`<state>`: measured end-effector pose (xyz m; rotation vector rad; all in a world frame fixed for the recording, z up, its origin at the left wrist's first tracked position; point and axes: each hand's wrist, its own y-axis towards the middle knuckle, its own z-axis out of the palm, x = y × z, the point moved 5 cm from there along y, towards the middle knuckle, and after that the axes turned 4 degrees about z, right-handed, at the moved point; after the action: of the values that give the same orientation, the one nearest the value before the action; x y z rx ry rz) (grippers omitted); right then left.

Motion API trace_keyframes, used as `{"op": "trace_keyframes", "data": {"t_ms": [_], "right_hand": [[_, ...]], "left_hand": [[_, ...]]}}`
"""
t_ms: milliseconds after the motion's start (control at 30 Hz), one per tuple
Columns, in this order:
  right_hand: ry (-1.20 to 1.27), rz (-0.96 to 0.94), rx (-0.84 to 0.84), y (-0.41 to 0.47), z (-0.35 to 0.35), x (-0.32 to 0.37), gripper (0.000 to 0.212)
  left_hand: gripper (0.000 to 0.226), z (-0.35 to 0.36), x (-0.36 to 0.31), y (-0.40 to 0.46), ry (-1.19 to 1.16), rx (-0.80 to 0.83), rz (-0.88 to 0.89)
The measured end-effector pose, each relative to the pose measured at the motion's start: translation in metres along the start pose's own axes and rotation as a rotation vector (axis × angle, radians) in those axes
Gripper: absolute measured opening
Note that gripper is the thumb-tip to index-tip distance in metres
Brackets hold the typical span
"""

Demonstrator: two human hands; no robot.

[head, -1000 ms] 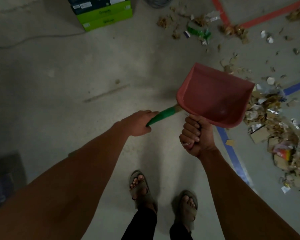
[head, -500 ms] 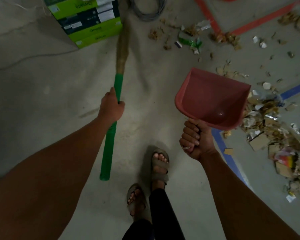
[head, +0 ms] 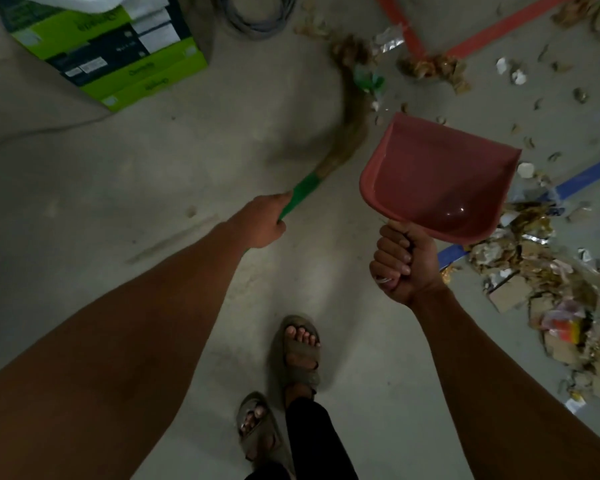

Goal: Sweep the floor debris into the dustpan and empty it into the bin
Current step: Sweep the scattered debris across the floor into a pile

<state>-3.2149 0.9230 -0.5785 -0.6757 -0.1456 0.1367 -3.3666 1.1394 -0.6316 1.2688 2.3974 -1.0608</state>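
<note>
While my right hand (head: 400,263) grips the dustpan (head: 437,178), my left hand (head: 262,221) grasps the broom (head: 329,143), its blurred bristles seemingly touching debris (head: 430,67).

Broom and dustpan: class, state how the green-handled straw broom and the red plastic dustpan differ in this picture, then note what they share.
The green-handled straw broom is long, thin and motion-blurred; the red plastic dustpan is broad, scoop-shaped and sharp. The broom's bristles reach the scattered floor debris; the dustpan is held up, empty. The left hand grips the broom; the right hand grips the dustpan. Each is held by its handle.
</note>
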Motion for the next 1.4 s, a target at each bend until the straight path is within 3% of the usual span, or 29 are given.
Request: {"op": "trace_keyframes", "data": {"t_ms": [200, 367, 567, 733, 900, 1100, 1200, 1400], "right_hand": [[0.069, -0.039, -0.032, -0.014, -0.002, 0.019, 0.045], [0.097, -0.063, -0.029, -0.024, 0.006, 0.032, 0.044], [0.070, -0.077, -0.044, -0.025, 0.018, 0.040, 0.044], [0.086, -0.072, -0.013, -0.016, 0.023, 0.039, 0.045], [0.080, -0.075, -0.044, -0.006, 0.028, 0.040, 0.045], [0.110, -0.126, -0.089, 0.014, 0.056, 0.045, 0.043], [0.125, -0.149, -0.079, 0.034, 0.081, 0.048, 0.043], [0.130, -0.154, -0.006, 0.082, 0.125, 0.051, 0.042]], "left_hand": [[0.081, -0.009, -0.048, 0.014, 0.089, 0.083, 0.218], [0.084, -0.037, -0.042, 0.006, 0.097, -0.092, 0.223], [0.077, -0.071, -0.018, 0.013, 0.072, -0.308, -0.138], [0.074, -0.085, 0.000, 0.051, -0.007, -0.247, -0.355], [0.075, -0.084, 0.003, 0.073, 0.126, -0.031, -0.094], [0.080, -0.110, 0.005, 0.072, 0.137, -0.009, 0.222], [0.081, -0.137, 0.016, 0.072, 0.129, -0.094, 0.204], [0.077, -0.187, 0.052, 0.093, 0.102, -0.241, -0.059]]}}
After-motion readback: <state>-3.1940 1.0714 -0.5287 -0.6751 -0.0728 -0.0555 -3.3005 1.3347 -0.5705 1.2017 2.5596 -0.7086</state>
